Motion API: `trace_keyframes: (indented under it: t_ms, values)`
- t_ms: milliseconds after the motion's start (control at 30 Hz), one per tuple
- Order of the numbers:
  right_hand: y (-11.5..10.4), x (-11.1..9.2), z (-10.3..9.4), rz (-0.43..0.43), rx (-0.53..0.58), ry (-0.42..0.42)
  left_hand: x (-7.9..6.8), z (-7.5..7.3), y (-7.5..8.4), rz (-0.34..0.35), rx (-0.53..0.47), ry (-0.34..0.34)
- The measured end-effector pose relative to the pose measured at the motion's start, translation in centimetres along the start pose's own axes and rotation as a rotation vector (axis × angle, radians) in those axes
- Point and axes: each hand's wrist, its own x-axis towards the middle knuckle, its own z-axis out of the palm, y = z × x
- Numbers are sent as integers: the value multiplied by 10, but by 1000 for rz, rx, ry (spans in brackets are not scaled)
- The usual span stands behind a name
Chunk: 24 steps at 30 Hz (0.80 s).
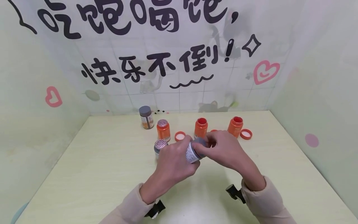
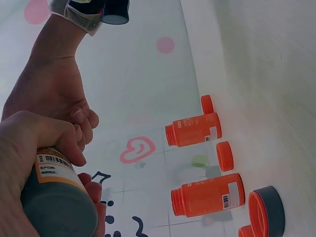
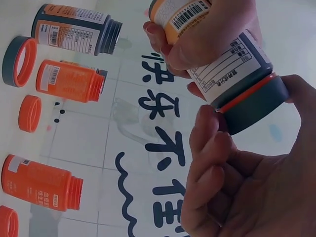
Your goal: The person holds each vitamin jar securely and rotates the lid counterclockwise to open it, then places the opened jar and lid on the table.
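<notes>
In the head view my left hand [image 1: 174, 157] grips a dark grey bottle [image 1: 192, 154] with a white printed label, fingers wrapped round its body. The bottle is tilted, its capped end towards the right. My right hand [image 1: 223, 147] pinches the grey cap [image 3: 256, 104] between thumb and fingers. An orange band shows between cap and bottle in the right wrist view. The left wrist view shows the grey base of this bottle. Just left of my left hand stands a grey bottle [image 1: 161, 145] with a foil-covered mouth, partly hidden by the hand.
Behind the hands stand an orange foil-topped bottle [image 1: 163, 130] and two uncapped orange bottles [image 1: 201, 127], [image 1: 235, 126]. Orange caps [image 1: 246, 134] lie beside them. A capped grey bottle [image 1: 146, 118] stands at back left. One loose grey cap [image 3: 15, 61] has an orange inside. Walls enclose the table.
</notes>
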Motion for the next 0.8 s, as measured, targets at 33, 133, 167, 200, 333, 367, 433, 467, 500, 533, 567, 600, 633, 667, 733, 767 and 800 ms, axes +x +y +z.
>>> trace_keyframes:
  t_ms: [33, 133, 167, 200, 333, 367, 433, 467, 500, 533, 567, 600, 633, 667, 733, 767, 800]
  values:
    - [1, -1, -1, -9, 7, -9, 0, 0, 0, 2, -9, -2]
    - [4, -2, -5, -50, 32, -49, 1, 1, -1, 7, -30, -13]
    - [4, -2, -6, -63, 40, -64, 1, 1, -1, 7, -34, -18]
    - [5, -2, -7, -80, 48, -76, 1, 2, -1, 7, -36, -21]
    - [7, -3, -10, -126, 84, -119, 1, 3, -2, 4, -32, -26]
    - [7, -3, -11, -124, 90, -127, 1, 3, -2, 4, -29, -25]
    - [7, -3, -11, -105, 107, -143, 1, 4, -3, 9, -20, -23]
    - [7, -2, -11, -89, 113, -146, 1, 4, -3, 13, -14, -24]
    - [6, -2, -11, -68, 119, -147, 1, 4, -2, 17, -6, -27]
    - [6, -2, -11, -42, 116, -145, 0, 4, -2, 21, 4, -30]
    - [6, -1, -10, -18, 110, -140, 0, 5, -2, 24, 14, -35]
    - [6, -1, -10, 3, 99, -133, -1, 5, -1, 28, 24, -40]
    - [5, -1, -9, 20, 89, -128, -1, 5, -1, 30, 32, -46]
    - [5, 0, -8, 31, 74, -125, -2, 5, 0, 31, 39, -51]
    - [5, -1, -7, 43, 48, -125, -2, 5, 0, 32, 48, -57]
    - [5, -1, -7, 44, 43, -127, -2, 5, 1, 35, 51, -55]
    - [6, -1, -7, 41, 49, -134, -2, 5, 1, 40, 52, -52]
